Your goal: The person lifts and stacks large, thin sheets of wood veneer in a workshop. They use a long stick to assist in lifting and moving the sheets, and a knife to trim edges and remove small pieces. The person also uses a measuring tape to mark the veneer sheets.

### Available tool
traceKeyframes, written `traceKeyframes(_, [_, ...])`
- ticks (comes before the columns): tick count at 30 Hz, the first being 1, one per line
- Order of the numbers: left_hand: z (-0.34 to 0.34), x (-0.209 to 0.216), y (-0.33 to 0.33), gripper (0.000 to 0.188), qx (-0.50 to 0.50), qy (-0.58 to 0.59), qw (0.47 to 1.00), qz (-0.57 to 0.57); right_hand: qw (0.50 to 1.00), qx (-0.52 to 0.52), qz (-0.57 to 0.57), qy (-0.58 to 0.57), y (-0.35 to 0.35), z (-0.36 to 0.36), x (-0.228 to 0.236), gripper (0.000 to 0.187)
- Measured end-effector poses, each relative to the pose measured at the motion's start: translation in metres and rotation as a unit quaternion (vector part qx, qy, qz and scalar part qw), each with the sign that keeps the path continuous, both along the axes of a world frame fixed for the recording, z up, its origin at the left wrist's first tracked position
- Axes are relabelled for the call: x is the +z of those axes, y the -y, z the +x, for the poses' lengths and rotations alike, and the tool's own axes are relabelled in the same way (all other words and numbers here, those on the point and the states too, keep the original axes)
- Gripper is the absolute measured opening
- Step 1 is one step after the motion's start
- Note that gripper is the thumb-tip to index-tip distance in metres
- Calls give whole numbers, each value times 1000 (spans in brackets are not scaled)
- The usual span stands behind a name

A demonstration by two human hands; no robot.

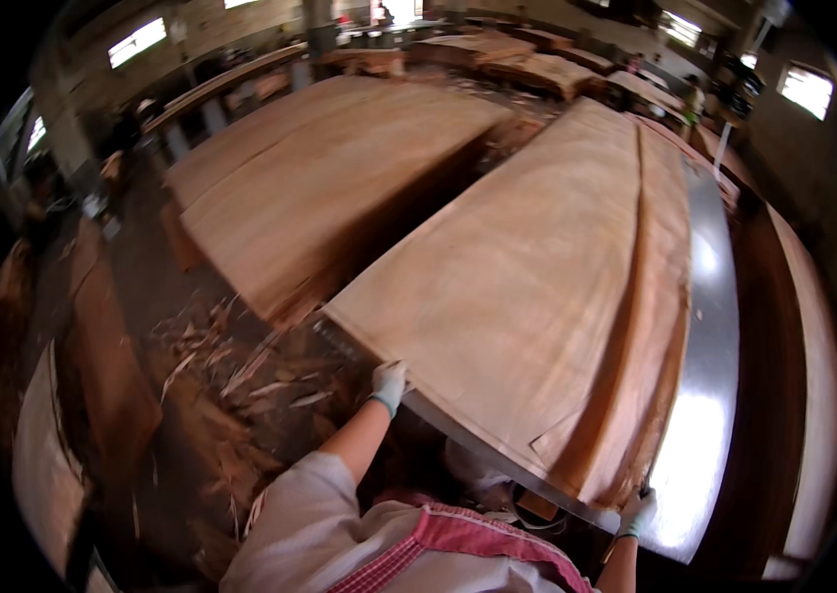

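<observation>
My gloved left hand (390,383) is clamped on the near edge of the big pale thin wood veneer sheet (527,287), gloved right hand (638,512) closed on its rt corner. Hands wide apart so sheet stays flat on the shiny metal table (710,395), w/o sagging.

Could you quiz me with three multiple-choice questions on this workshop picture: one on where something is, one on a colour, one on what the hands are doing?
1. Where do the wood scraps lie?
A on the floor, left of the table
B on the sheet
C in a bin

2. What colour are the gloves?
A black
B white
C red

3. What is the left hand doing?
A hanging free
B holding a tool
C gripping the veneer sheet at its near edge

Answers: A, the scraps litter the floor; B, both hands, the right hand too, wear white; C, its fingers rest on the sheet's edge.
</observation>
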State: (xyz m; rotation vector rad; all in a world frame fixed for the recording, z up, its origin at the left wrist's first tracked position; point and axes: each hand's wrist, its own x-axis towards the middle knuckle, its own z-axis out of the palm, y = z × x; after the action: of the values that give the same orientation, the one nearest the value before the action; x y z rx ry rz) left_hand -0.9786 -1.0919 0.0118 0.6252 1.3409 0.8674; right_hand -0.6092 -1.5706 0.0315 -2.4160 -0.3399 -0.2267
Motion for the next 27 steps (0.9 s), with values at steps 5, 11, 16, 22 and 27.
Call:
traceKeyframes(5, [10,10,9,19,45,-35,998,-1,915,132,260,-279,57,31,-4,27])
traceKeyframes(11, [26,28,111,21,-71,-410,781,465,980,136,-97,-104,81,-74,42,27])
traceKeyframes(16, [73,20,156,63,-303,-518,661,451,987,48,-135,-77,72,-57,-17,18])
traceKeyframes(22, [79,8,158,70,-327,-526,648,443,988,5,-102,-117,106,-95,-8,19])
traceKeyframes(27, [79,11,157,68,-337,-535,637,441,978,-25,-53,-201,158,-144,11,21])
